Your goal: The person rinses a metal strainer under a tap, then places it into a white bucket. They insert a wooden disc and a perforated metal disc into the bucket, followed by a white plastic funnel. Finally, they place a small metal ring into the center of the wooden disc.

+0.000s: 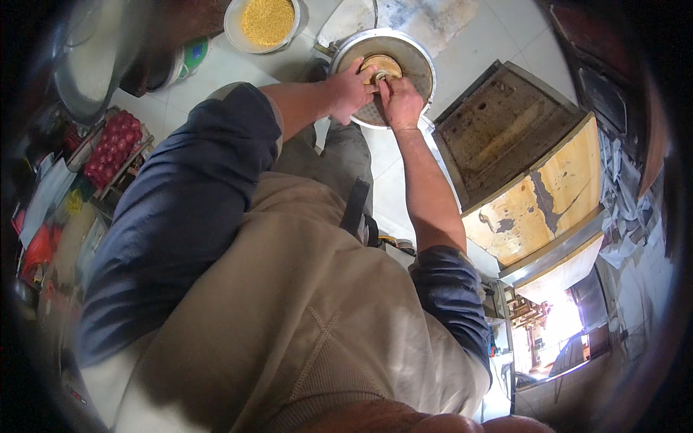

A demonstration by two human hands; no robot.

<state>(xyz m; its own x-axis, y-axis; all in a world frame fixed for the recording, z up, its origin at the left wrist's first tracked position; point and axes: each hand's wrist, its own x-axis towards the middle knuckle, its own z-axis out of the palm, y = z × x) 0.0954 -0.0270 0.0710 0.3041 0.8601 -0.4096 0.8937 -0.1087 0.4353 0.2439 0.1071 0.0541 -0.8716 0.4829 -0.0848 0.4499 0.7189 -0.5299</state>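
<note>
A round metal drum [426, 58] with a pale rim stands on the floor in front of me. Inside it is a tan disc-like part [386, 65] with a small pale ring at its middle. My left hand [350, 94] reaches in over the drum's left side, its fingers bent against the small ring. From the right, my right hand [402, 102] pinches at that same ring, fingertips close to those of the left. Both hands are closed; what lies between the fingers is too small and covered to name.
A white tub [229, 25] of yellow grain [267, 22] sits beyond the drum on the left. To the right stands a worn box-like cabinet [505, 130] with a stained top. Red net-bagged produce [114, 148], perhaps onions, rests on a rack at the left.
</note>
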